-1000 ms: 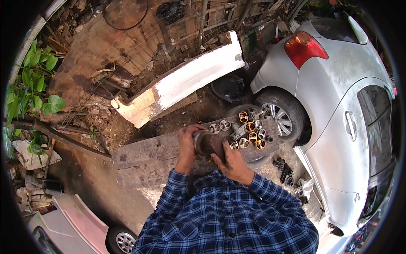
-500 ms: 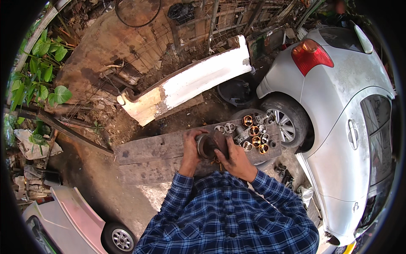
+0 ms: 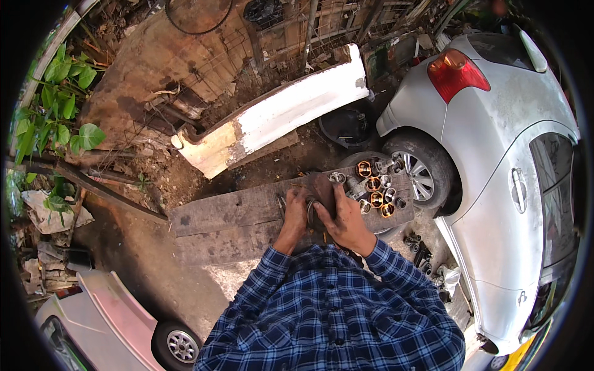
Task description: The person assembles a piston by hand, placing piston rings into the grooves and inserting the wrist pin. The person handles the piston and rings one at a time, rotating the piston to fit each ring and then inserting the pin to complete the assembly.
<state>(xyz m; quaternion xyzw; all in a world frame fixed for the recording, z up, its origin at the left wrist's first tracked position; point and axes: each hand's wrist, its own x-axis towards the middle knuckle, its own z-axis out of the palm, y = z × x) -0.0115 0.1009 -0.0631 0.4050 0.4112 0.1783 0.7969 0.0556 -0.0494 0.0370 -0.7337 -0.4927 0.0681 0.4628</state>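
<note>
My left hand (image 3: 296, 217) is closed around a dark round metal part (image 3: 311, 213), which looks like a piston; most of it is hidden by my fingers. Up against it, my right hand (image 3: 344, 221) grips a brown piece of cloth or abrasive sheet (image 3: 320, 184), its thumb pressing toward the round part. Both hands are held over a worn wooden bench (image 3: 226, 219). Just right of them on the bench stand several pistons, some with an orange skirt (image 3: 377, 199) and some plain silver (image 3: 365, 206).
A silver car (image 3: 495, 161) is parked at the right, its rear wheel (image 3: 417, 176) beside the bench end. Beyond the bench lie a white body panel (image 3: 291, 111) and a black basin (image 3: 348, 127). Dark parts (image 3: 421, 253) lie on the ground at right. A pinkish car (image 3: 117, 321) is lower left.
My left hand has shifted right and turned the round part, so its broad face no longer shows. The brown piece has come up beside it, and my hands are closer together.
</note>
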